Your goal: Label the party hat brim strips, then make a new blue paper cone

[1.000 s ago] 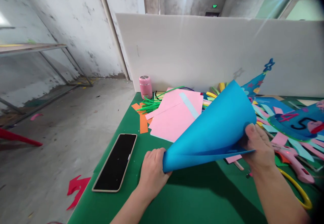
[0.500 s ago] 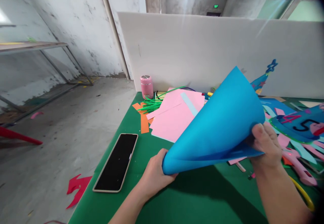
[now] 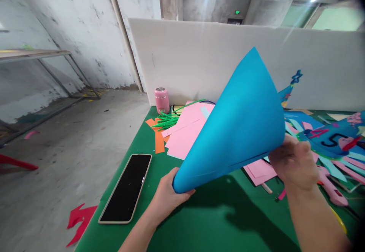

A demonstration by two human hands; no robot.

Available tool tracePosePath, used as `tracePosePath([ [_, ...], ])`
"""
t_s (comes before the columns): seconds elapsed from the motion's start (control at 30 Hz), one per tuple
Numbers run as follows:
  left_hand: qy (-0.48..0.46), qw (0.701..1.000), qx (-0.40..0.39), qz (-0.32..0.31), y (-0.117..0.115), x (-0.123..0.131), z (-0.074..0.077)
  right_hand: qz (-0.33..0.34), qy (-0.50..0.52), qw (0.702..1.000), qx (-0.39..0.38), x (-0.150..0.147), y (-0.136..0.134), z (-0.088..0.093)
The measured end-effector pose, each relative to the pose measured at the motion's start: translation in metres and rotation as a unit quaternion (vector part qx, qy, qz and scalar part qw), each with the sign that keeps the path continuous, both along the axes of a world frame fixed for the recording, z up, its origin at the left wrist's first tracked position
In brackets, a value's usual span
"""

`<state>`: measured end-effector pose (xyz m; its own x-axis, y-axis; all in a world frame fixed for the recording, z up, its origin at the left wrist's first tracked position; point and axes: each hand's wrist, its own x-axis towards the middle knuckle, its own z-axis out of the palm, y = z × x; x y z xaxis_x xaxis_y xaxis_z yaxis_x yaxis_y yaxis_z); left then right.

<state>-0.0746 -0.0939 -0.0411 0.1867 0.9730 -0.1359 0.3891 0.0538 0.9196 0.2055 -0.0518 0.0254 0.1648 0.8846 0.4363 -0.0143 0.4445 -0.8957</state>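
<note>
Inside the table edge [image 3: 122, 165], left hand [image 3: 165, 195] clamps the blue cone [image 3: 230, 126] low; right hand [image 3: 296, 162] meets its wide rim, grip unclear! Pink jar [image 3: 162, 102] beyond them.

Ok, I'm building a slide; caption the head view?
Left hand grips the narrow end of a blue cone, right hand at its wide end, over a green table.

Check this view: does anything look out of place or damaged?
Yes: a ragged red scrap and a pink scrap lie on the floor rather than on the green table. The rolled blue sheet shows no obvious tear.
</note>
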Motion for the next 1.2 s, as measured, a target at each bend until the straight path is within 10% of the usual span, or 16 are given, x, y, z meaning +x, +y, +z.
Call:
tracePosePath([
  [0.57, -0.102, 0.992, -0.079, 0.011, 0.001, -0.001, 0.006, 0.076, -0.035, 0.996, 0.015, -0.023, 0.008, 0.006],
  [0.8, -0.052, 0.991, -0.029, 0.119, 0.004, 0.001, 0.003, -0.078, 0.035, 0.995, -0.057, -0.039, 0.009, -0.019],
  [1.0, 0.101, 0.972, 0.07, 0.202, 0.006, 0.009, -0.004, 0.118, 0.085, 0.965, -0.22, -0.103, -0.028, -0.069],
  [1.2, 0.286, 0.944, 0.132, 0.095, 0.005, 0.021, -0.001, 0.2, 0.243, 0.911, -0.266, -0.155, -0.039, -0.065],
])
